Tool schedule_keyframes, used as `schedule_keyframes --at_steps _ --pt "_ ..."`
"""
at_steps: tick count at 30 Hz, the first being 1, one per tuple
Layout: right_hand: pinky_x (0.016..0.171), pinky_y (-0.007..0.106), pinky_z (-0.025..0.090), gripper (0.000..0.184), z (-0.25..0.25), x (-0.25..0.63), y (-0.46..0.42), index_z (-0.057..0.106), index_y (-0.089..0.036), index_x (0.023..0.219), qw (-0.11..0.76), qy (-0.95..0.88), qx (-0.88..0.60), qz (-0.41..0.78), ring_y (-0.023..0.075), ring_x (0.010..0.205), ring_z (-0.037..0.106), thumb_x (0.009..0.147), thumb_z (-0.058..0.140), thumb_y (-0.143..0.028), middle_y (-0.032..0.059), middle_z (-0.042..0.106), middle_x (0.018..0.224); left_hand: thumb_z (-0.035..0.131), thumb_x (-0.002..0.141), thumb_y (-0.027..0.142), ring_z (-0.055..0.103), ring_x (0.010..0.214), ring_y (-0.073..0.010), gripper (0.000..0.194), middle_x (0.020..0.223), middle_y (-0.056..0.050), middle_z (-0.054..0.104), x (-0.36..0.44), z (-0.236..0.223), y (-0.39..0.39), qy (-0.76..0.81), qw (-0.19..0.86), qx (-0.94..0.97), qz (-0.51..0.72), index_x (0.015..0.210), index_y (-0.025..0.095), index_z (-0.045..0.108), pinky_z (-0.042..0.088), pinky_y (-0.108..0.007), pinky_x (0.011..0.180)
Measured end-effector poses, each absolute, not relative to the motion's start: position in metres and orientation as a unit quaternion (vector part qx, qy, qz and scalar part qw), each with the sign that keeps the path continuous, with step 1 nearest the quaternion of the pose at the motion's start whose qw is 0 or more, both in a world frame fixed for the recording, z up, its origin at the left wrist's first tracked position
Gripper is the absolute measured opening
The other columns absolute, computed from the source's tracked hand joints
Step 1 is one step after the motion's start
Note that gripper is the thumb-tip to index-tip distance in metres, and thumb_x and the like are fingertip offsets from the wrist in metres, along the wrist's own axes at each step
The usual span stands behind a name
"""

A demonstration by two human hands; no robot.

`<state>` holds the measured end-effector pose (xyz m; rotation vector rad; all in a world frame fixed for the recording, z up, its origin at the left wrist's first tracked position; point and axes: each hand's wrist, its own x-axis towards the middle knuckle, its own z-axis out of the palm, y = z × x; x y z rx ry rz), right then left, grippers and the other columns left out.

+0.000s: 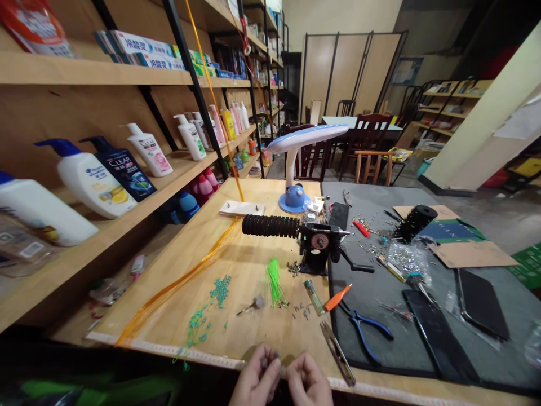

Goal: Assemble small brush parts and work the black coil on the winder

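At the table's front edge my left hand (258, 376) is closed in a pinch, with a small greyish bit showing at its fingertips. Close beside it, my right hand (308, 380) also pinches, thumb against fingers. What lies between the two sets of fingertips is too small to name. Pliers with bare metal handles (338, 353) lie just right of my right hand. Farther up the wood are thin dark pieces (302, 310), a bundle of bright green strands (275, 285), a small grey clump on a stick (253, 304) and scattered turquoise beads (220, 290).
A black hand-crank winder (316, 248) with a ridged roller (270, 225) stands mid-table before a blue-white lamp (295, 197). Orange cords (181, 282) run along the left. Blue-handled pliers (367, 327), an orange cutter (338, 297) and a phone (482, 301) lie right. Shelves (169, 186) border the left side.
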<state>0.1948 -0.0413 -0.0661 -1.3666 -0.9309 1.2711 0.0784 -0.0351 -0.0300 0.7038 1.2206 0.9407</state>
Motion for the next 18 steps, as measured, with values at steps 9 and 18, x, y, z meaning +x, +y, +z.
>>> schedule_keyframes --at_steps 9,18 --pt "0.045 0.024 0.02 0.041 -0.067 0.195 -0.04 0.051 -0.02 0.058 0.504 -0.379 -0.559 0.538 0.0085 0.044 0.028 0.072 0.067 -0.056 -0.009 0.035 0.047 0.068 0.065 0.071 0.034 0.054 -0.0085 0.054 0.064 0.007 0.04 0.076 -0.042 -0.038 0.536 0.648 0.341 0.421 0.076 0.021 0.053 0.026 -0.021 0.049" --pt "0.046 0.022 0.019 0.057 -0.069 0.192 -0.04 0.058 -0.016 0.064 0.518 -0.34 -0.523 0.586 0.0072 0.046 0.027 0.068 0.066 -0.072 -0.0083 0.038 0.05 0.061 0.08 0.062 0.046 0.073 -0.0174 0.043 0.074 0.001 0.046 0.073 -0.037 -0.04 0.531 0.574 0.456 0.425 0.078 0.02 0.054 0.042 -0.028 0.071"
